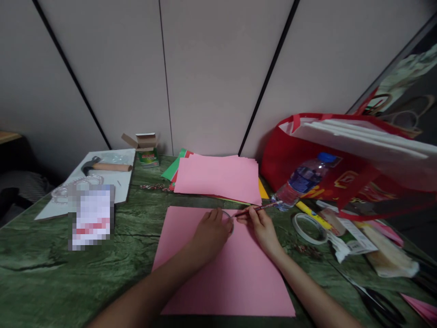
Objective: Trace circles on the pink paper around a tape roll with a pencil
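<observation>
A large sheet of pink paper (pixel 235 282) lies flat on the table in front of me. Near its far edge, my left hand (pixel 213 232) holds a small round object (pixel 232 226) down on the sheet. Only the object's curved rim shows, so I cannot tell exactly what it is. My right hand (pixel 261 230) grips a slim dark pencil (pixel 256 209). The pencil leans to the right, and its tip is close beside the rim.
Behind the sheet is a stack of pink paper (pixel 218 177). To the right are a water bottle (pixel 300 182), a red bag (pixel 341 177), a tape roll (pixel 310 229) and scissors (pixel 372 296). A hammer (pixel 109 167) on a white board (pixel 119 191) and a small box (pixel 148 155) are at left.
</observation>
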Available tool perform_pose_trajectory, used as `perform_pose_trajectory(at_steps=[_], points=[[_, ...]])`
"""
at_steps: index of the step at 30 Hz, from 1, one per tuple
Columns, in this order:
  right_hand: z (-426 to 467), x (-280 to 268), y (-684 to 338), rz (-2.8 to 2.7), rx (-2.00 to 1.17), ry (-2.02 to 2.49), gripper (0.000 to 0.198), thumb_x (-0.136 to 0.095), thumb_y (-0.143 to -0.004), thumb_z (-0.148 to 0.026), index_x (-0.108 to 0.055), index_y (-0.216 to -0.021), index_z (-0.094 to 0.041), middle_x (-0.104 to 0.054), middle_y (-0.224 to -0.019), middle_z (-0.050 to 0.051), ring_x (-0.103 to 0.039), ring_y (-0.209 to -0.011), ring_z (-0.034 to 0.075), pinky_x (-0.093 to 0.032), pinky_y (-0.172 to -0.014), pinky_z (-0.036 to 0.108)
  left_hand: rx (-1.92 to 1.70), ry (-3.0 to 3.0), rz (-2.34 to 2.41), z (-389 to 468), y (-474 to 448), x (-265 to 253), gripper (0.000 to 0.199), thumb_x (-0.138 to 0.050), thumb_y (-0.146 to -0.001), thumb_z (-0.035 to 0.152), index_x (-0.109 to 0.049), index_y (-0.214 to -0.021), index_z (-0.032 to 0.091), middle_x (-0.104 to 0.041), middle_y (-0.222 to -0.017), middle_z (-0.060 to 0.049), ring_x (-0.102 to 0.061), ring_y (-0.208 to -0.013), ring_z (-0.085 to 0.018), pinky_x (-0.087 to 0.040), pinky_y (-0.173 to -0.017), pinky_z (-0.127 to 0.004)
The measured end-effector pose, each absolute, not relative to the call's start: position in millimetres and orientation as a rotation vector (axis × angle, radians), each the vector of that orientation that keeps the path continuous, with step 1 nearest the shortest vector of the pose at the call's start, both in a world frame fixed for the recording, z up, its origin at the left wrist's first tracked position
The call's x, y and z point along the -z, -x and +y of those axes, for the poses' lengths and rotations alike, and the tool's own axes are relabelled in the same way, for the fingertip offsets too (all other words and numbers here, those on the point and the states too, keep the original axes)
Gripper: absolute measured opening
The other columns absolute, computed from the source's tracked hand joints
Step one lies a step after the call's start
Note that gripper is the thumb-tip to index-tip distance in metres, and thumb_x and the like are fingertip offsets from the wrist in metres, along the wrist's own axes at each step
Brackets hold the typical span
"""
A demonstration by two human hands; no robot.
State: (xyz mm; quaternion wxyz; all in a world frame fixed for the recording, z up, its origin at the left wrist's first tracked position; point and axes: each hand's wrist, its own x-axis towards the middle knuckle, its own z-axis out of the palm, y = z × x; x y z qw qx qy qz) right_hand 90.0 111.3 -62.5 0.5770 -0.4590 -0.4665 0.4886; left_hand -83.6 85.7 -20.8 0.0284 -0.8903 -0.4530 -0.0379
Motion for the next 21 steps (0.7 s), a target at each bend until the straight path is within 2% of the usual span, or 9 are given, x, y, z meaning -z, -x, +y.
perform_pose_trajectory(at_steps=[6, 11, 16, 21], points=[[100, 66, -92, -1.034, -1.099, 1.098, 0.04, -0.067, -0.072, -0.054, -0.059, -0.084, -0.016, -0.07, -0.079, 0.006, -0.07, -0.067, 0.017, -0.06, -0.067, 0.032, 0.117, 2.86, -1.362, 90, 89, 14, 0.026, -0.046, -0.091, 0.025, -0.053, -0.116, 0.019, -0.057, -0.106, -0.012, -0.051, -0.101, -0.026, -0.041, -0.083, -0.037], [94, 62, -97, -1.07, -1.06, 1.202, 0.045, -0.069, -0.068, -0.057, -0.067, -0.081, -0.013, -0.07, -0.071, 0.008, -0.069, -0.065, 0.02, -0.06, -0.07, 0.037, 0.059, 2.901, -1.428, 89, 87, 6, 0.022, -0.047, -0.089, 0.019, -0.054, -0.109, 0.015, -0.057, -0.104, -0.011, -0.051, -0.098, -0.026, -0.041, -0.083, -0.037], [83, 57, -99, -1.16, -1.034, 1.203, 0.043, -0.068, -0.07, -0.055, -0.071, -0.083, -0.014, -0.071, -0.088, 0.011, -0.069, -0.073, 0.022, -0.058, -0.072, 0.037, 0.081, 2.909, -1.425, 90, 86, 3, 0.018, -0.048, -0.088, 0.017, -0.057, -0.103, 0.016, -0.057, -0.102, -0.011, -0.051, -0.097, -0.026, -0.041, -0.082, -0.036], [63, 56, -99, -1.291, -0.917, 1.261, 0.036, -0.064, -0.076, -0.05, -0.071, -0.09, -0.017, -0.072, -0.09, 0.011, -0.068, -0.081, 0.023, -0.056, -0.078, 0.039, 0.024, 2.92, -1.391, 95, 87, -1, 0.016, -0.048, -0.087, 0.017, -0.06, -0.098, 0.016, -0.057, -0.1, -0.012, -0.051, -0.097, -0.027, -0.042, -0.079, -0.036]])
